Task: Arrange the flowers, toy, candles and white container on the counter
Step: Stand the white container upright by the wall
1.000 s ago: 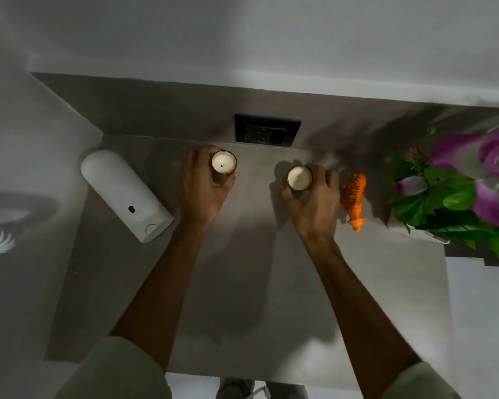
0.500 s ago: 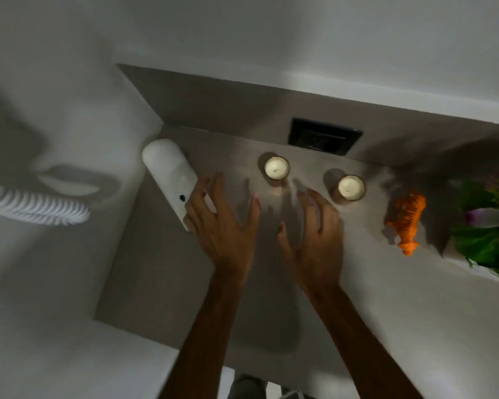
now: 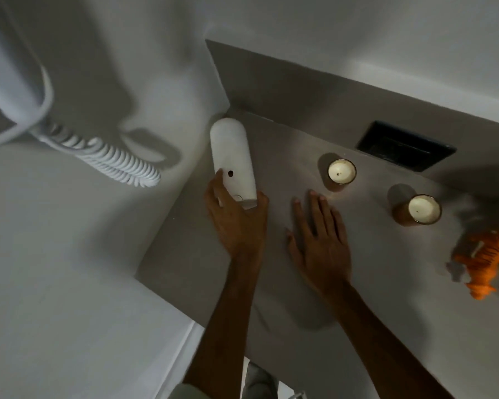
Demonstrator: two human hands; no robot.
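Note:
A white rounded container [image 3: 231,156] lies on its side at the counter's back left corner. My left hand [image 3: 236,217] wraps its near end, thumb on one side and fingers on the other. My right hand [image 3: 319,234] hovers flat and open over the counter [image 3: 202,272], holding nothing. Two candles in brown glass jars stand further back: one [image 3: 341,174] just beyond my right fingertips, the other [image 3: 421,210] to its right. An orange striped toy tiger [image 3: 484,259] sits blurred at the right edge. The flowers are out of view.
A black wall socket [image 3: 405,145] is set in the backsplash behind the candles. A white coiled phone cord [image 3: 110,159] hangs on the left wall. The counter ends at a white wall on the left and a front edge near my arms.
Both hands let go of the candles and pulled back. My left hand then swung left and took hold of the white container. The view turned left, so the flowers left the frame.

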